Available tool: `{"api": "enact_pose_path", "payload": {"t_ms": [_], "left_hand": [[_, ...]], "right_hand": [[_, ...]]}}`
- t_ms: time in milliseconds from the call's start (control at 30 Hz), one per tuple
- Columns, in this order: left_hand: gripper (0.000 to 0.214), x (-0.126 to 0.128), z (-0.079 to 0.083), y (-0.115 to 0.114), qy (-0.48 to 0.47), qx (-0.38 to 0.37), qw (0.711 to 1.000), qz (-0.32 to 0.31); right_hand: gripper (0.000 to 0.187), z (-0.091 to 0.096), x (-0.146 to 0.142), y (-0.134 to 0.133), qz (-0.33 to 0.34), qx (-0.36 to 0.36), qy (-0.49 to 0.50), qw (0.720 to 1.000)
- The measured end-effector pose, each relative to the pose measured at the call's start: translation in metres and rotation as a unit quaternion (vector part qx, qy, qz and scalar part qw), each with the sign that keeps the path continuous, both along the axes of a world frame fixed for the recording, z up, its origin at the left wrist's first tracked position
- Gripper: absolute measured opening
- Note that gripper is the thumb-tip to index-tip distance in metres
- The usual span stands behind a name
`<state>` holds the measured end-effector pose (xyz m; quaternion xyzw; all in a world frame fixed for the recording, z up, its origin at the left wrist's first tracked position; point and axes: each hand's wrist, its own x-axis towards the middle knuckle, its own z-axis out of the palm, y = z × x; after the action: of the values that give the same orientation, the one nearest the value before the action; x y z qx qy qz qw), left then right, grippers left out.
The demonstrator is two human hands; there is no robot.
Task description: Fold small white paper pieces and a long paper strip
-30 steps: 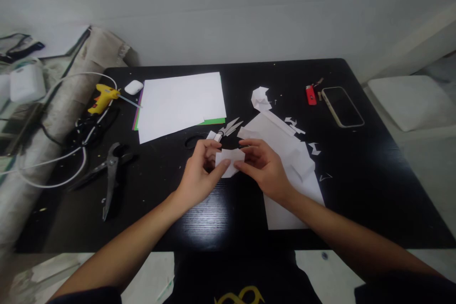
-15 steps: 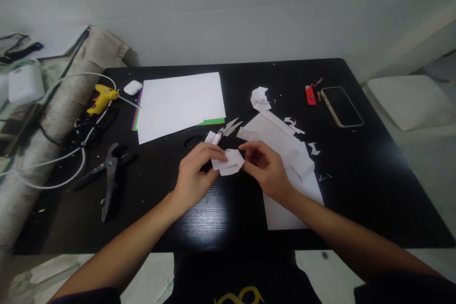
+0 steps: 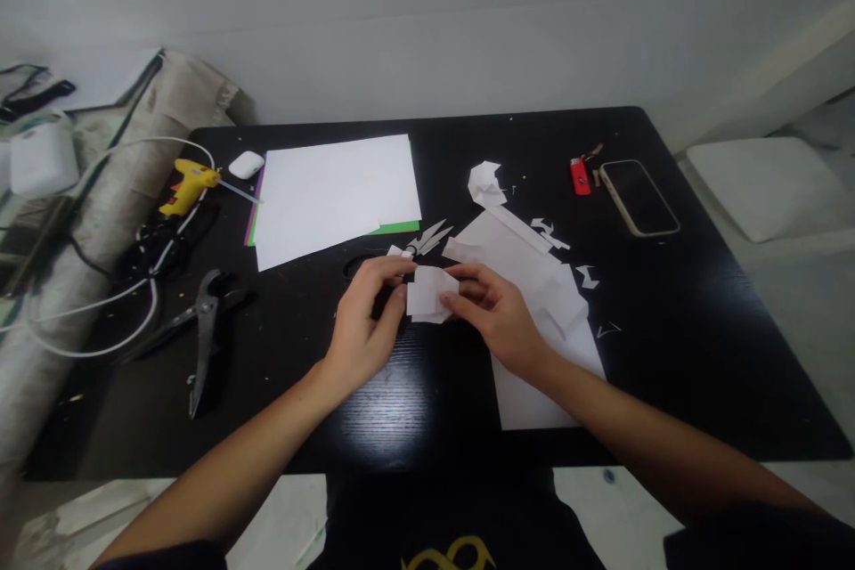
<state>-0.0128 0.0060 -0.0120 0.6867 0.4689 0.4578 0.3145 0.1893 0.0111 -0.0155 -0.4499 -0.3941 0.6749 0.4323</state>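
Observation:
A small folded piece of white paper (image 3: 428, 292) is up in front of me between both hands. My right hand (image 3: 498, 313) pinches its right side, thumb on the near face and fingers behind. At the left edge and upper left corner, the thumb and index finger of my left hand (image 3: 364, 312) close on it; the other fingers are partly hidden. Just beyond the hands lie scissors (image 3: 431, 238), their handles partly covered. Under my right hand and forearm is a white sheet (image 3: 534, 387) with folded paper pieces (image 3: 559, 305) on it.
A paper stack (image 3: 337, 196) lies back left, beside a yellow glue gun (image 3: 189, 185), white earbud case (image 3: 247, 165) and pliers (image 3: 206, 321). A crumpled paper shape (image 3: 486, 184) sits behind the sheet. Paper scraps (image 3: 586, 277), a red lighter (image 3: 580, 177) and a phone (image 3: 639, 198) are right.
The folded paper has turned and now shows a flatter, squarer face. My right thumb has moved onto its front, while my left thumb has shifted from its face to the left edge.

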Motion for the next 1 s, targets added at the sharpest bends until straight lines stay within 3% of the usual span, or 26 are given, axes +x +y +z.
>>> {"api": "enact_pose_path", "payload": {"t_ms": [100,167,500,633,833,1000], "left_hand": [[0.027,0.0008,-0.0011,-0.0003,-0.078,-0.092,0.993,-0.014],[0.032,0.0007,-0.0013,-0.0006,-0.091,-0.114,0.988,-0.039],[0.046,-0.0030,0.0045,-0.0007,0.038,0.016,0.997,-0.068],[0.065,-0.0020,-0.0010,-0.0037,0.049,0.031,0.998,-0.035],[0.043,0.0012,-0.0015,-0.0032,0.022,0.073,0.997,-0.028],[0.019,0.0006,0.0054,-0.0007,0.075,0.105,0.992,-0.012]], "right_hand": [[0.033,-0.0008,0.0002,-0.0005,-0.009,0.019,-0.037,0.999],[0.032,-0.0012,0.0000,-0.0008,-0.015,0.041,-0.048,0.998],[0.023,-0.0023,-0.0001,-0.0005,-0.031,0.072,-0.028,0.997],[0.021,-0.0031,-0.0002,-0.0008,-0.034,0.080,-0.027,0.996],[0.018,-0.0030,0.0010,-0.0005,-0.035,0.094,-0.010,0.995],[0.018,-0.0012,0.0006,-0.0002,-0.022,0.104,0.008,0.994]]}}
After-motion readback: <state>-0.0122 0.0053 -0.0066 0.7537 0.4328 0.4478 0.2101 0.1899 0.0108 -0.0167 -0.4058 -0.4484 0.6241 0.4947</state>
